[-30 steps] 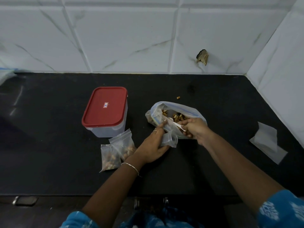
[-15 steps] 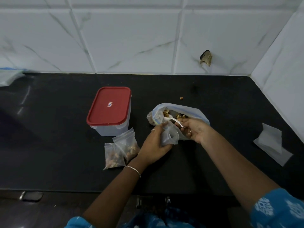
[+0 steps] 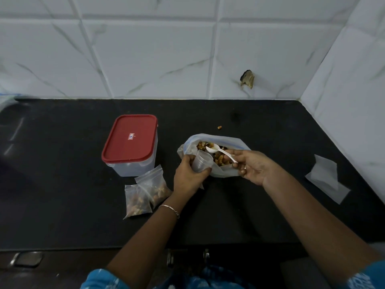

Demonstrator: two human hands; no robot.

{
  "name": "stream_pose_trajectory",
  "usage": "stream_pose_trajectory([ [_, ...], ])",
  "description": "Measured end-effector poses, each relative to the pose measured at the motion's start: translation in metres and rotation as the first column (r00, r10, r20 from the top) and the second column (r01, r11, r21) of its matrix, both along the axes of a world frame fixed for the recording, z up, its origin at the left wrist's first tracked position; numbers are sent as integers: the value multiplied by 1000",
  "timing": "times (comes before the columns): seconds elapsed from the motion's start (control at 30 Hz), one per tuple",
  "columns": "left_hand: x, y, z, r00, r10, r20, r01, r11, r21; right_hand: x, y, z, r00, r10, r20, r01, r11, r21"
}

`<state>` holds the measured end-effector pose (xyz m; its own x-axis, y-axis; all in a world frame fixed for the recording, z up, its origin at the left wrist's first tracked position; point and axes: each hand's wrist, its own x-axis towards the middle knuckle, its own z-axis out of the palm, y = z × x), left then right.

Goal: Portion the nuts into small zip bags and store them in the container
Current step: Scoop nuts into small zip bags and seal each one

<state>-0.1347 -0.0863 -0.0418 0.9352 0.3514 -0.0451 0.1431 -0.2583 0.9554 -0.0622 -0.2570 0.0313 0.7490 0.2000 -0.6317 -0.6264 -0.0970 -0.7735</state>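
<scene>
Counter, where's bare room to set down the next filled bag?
The counter is bare left of the red-lidded container, and between the large nut bag and the empty zip bags. It is crowded where the two filled zip bags sit between the container and the left hand.

Red lid [image 3: 131, 139], white spoon [image 3: 218, 151], black counter [image 3: 62, 184].

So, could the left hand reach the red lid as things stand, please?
Probably yes: nothing stands between the left hand and the red lid, though that hand is busy gripping the small bag.
</scene>
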Motion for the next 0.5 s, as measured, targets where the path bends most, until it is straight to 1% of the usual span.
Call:
stream_pose_trajectory([
  [0.07, 2, -1, 1, 1000, -4, -17, 3, 1000, -14, -5, -3, 6, 999, 30, 39, -30, 999, -20],
  [0.1, 3, -1, 0, 1000, -3, -16, 2, 1000, -20, -8, -4, 9, 995, 61, 84, -56, 997, -58],
  [0.17, 3, -2, 1, 1000, 6, -5, -7, 999, -34, -14, -3, 11, 958, 160, 239, -113, 973, -201],
  [0.2, 3, -3, 3, 1000, 10, 2, -10, 999, -41, -17, -2, 9, 909, 225, 351, -122, 948, -293],
  [0.23, 3, -3, 3, 1000, 13, 10, -13, 999, -44, -20, -1, 6, 824, 304, 478, -110, 914, -391],
  [0.27, 3, -3, 4, 1000, 18, 19, -17, 999, -47, -22, 0, 2, 693, 399, 600, -74, 867, -492],
  [0.3, 4, -3, 4, 999, 23, 26, -21, 999, -49, -26, 1, -1, 523, 505, 686, -17, 812, -584],
  [0.33, 3, -3, 4, 999, 25, 32, -23, 998, -57, -29, 0, -3, 337, 606, 721, 47, 754, -655],
  [0.37, 3, -3, 4, 999, 26, 35, -24, 997, -71, -31, 0, -6, 157, 692, 704, 106, 697, -709],
  [0.4, 3, -3, 4, 999, 26, 36, -22, 996, -90, -32, -1, -9, 10, 755, 656, 160, 646, -746],
  [0.43, 2, -3, 3, 999, 23, 36, -20, 994, -104, -34, -2, -11, -95, 785, 612, 209, 616, -759],
  [0.47, 2, -3, 3, 999, 17, 42, -12, 993, -117, -36, -2, -12, -161, 792, 589, 244, 610, -754],
  [0.5, 1, -3, 4, 999, 8, 54, -1, 991, -134, -38, -2, -13, -206, 791, 576, 263, 612, -746],
])
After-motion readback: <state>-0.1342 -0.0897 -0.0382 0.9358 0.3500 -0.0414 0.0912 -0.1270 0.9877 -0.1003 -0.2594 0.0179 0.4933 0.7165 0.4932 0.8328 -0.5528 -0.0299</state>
